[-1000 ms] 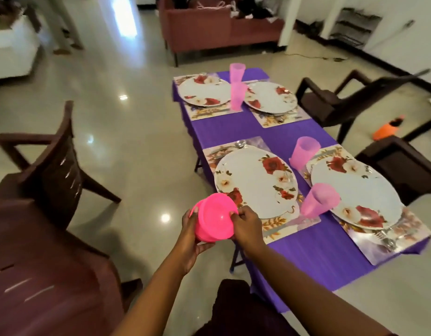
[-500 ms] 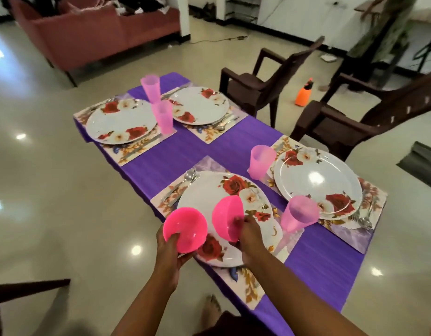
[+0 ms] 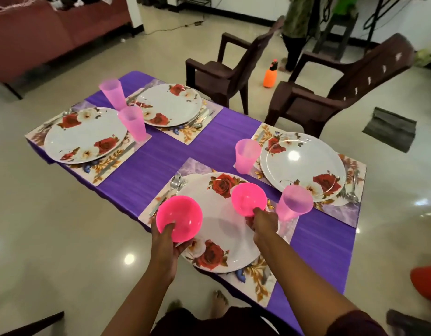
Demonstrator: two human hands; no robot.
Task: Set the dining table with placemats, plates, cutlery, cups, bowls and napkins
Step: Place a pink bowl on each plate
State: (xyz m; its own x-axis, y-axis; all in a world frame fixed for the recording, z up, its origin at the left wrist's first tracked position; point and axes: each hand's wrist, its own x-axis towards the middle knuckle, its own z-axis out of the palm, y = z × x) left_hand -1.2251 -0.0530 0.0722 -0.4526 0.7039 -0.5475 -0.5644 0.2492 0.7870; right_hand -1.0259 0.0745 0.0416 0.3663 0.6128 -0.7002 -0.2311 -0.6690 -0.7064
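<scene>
Bowls [image 3: 179, 218] farther apart in hands [image 3: 167, 241] over near plate [image 3: 224, 229] than before.

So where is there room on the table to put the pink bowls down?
The widest bare patch is the purple cloth strip running between the two far placemats and the two near ones. The near plate has open white middle between the left hand's bowl and the right hand's bowl. It is crowded by the near cup, close beside the right hand.

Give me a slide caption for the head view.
Left hand and right hand each hold a pink bowl over the nearest plate.
</scene>
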